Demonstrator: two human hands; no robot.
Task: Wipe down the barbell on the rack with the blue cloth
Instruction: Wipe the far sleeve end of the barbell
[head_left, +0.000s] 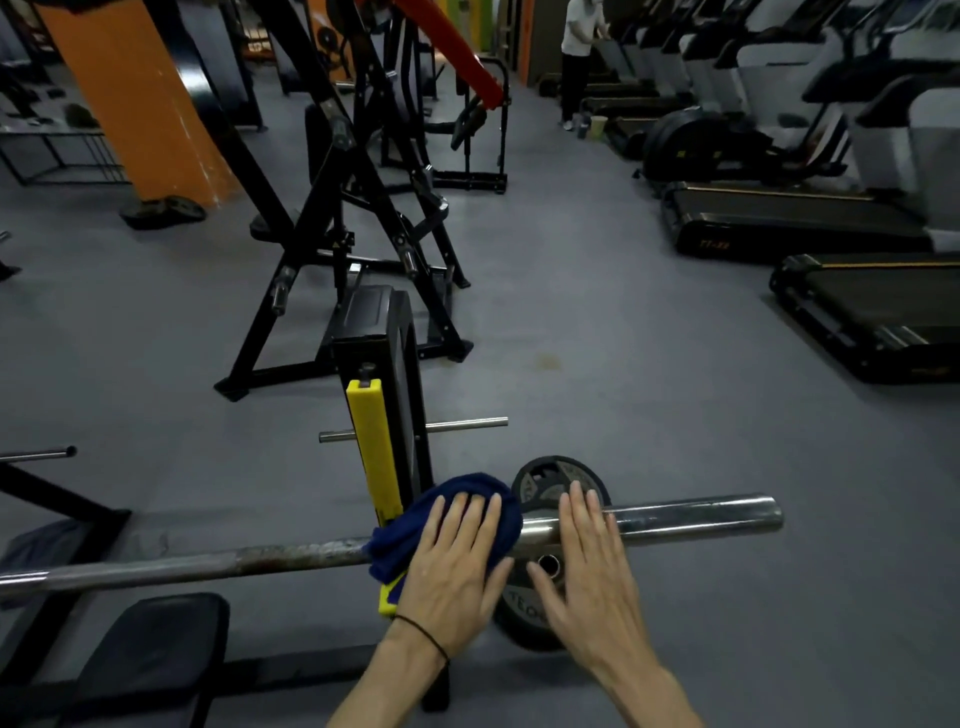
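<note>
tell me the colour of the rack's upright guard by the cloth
Yellow guard, seen in the head view, just left of the blue cloth.

The barbell runs off the left edge of the view, and the stretch beside the yellow rack guard is hidden under the blue cloth and the left hand. The right hand covers part of the bar and of the weight plate behind it, so the plate's raised lettering cannot be read in full. Both forearms are cut off by the bottom edge, and the person at the far treadmills is cropped by the top edge.
</note>
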